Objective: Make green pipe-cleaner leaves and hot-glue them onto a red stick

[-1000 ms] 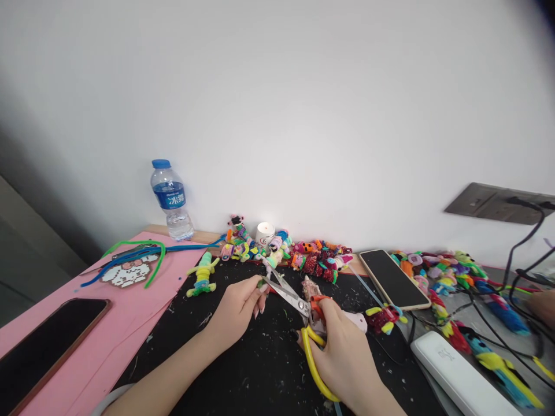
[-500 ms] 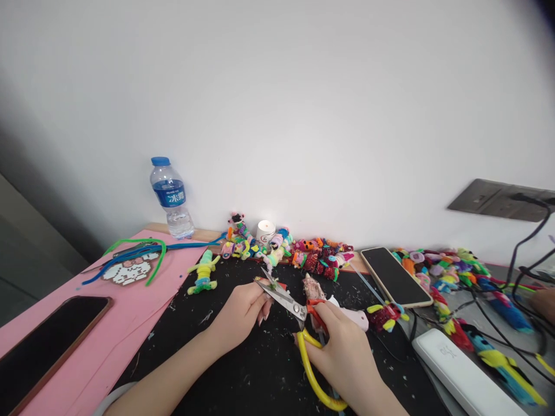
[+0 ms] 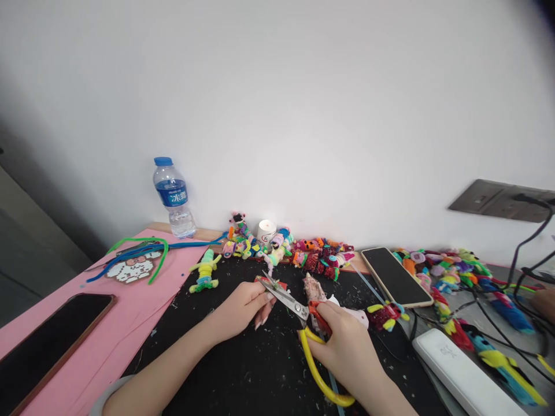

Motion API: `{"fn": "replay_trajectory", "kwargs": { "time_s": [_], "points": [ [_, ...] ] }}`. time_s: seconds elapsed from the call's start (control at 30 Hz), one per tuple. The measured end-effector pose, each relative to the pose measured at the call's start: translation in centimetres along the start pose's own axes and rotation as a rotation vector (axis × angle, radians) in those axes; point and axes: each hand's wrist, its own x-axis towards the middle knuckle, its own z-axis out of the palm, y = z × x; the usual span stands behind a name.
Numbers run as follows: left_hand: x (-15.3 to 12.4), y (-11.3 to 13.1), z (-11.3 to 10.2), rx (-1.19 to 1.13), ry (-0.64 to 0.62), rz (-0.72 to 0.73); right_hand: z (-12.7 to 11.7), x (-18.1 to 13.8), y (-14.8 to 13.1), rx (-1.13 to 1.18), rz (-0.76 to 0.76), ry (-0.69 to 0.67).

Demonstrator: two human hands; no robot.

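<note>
My right hand [image 3: 347, 341] grips a pair of scissors [image 3: 298, 308] with orange and yellow handles. The blades stand slightly apart and point left toward my left hand [image 3: 243, 309]. My left fingers are pinched together right at the blade tips, around a small piece I cannot make out. Some green shows between the blades, and a small red piece [image 3: 282, 285] lies just behind them. Close beyond my right hand is what looks like a white glue gun [image 3: 358, 316] with a crusted nozzle. Left of my left hand lies a yellow-green pipe-cleaner doll [image 3: 205, 271].
A black mat [image 3: 208, 358] with scraps covers the middle. Pipe-cleaner dolls [image 3: 318, 260] line the wall by a white cup [image 3: 266, 231]. A water bottle [image 3: 172, 196], phones [image 3: 396, 276], a white power bank [image 3: 463, 370] and cables surround it. Another person's hand [image 3: 544, 303] shows far right.
My view has shifted slightly, so things on the left sit a little further right. The right hand and the scissor handles have moved slightly right; both hands keep their grip.
</note>
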Motion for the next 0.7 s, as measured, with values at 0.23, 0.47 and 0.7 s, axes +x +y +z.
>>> {"fn": "replay_trajectory", "kwargs": {
  "time_s": [0.23,0.47,0.7],
  "points": [
    [0.07,-0.65,-0.05,-0.116,-0.041,-0.028,0.18,-0.07,0.14,-0.026,-0.004,-0.017],
    [0.24,-0.37,-0.45,-0.118,-0.021,-0.041,-0.2,0.17,0.78,0.012,0.048,0.044],
    [0.48,-1.05,-0.42,-0.135,-0.014,-0.065,-0.73,0.02,0.12,0.077,0.069,0.054]
  ]
}}
